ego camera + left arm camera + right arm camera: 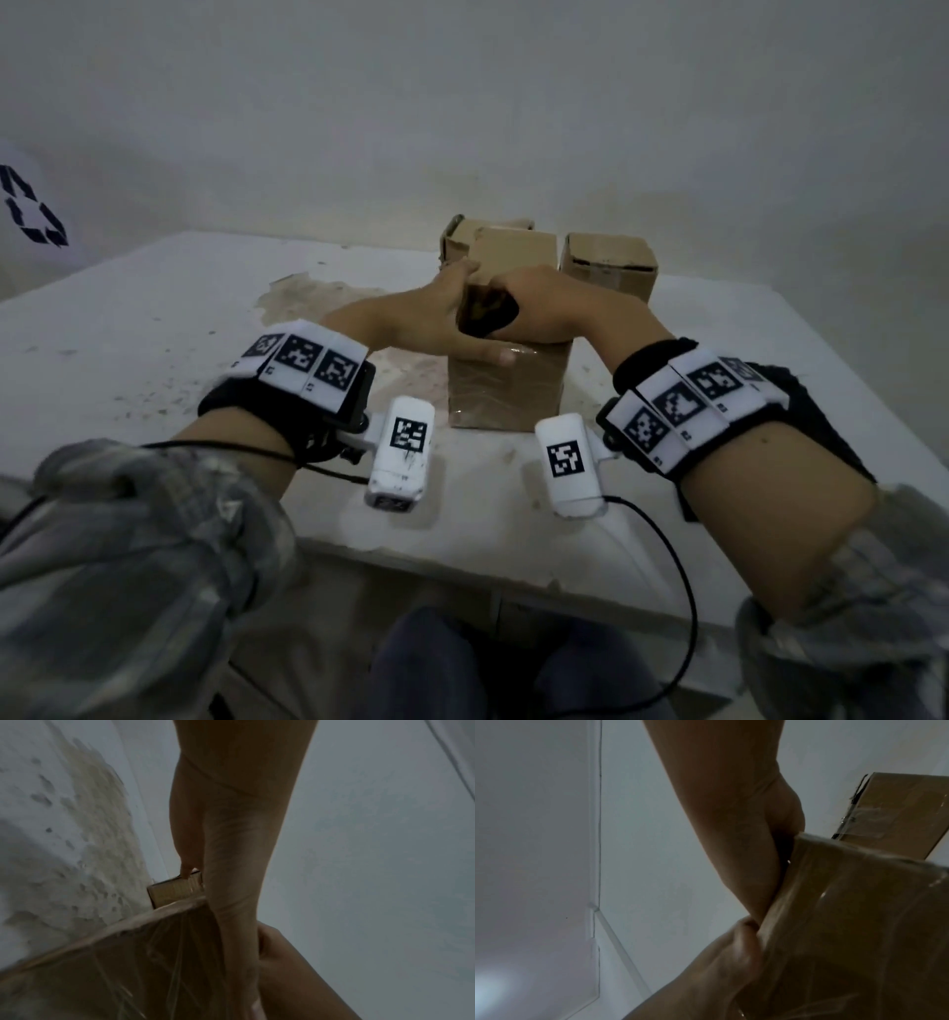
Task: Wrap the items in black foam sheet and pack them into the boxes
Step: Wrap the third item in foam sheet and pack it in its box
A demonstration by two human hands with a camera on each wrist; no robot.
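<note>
At the table's (154,318) centre, the left hand (431,318) curled round the near box's (506,390) rim at nine o'clock, likely steadying it, while the right hand (544,308), fingers hidden, pushed the black foam bundle (485,311) inside; two boxes (608,259) stood at twelve o'clock.

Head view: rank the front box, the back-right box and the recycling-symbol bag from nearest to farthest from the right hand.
1. Front box: under the right hand, touching it.
2. Back-right box: just behind the hand, by the wall.
3. Recycling-symbol bag: far left edge.
</note>
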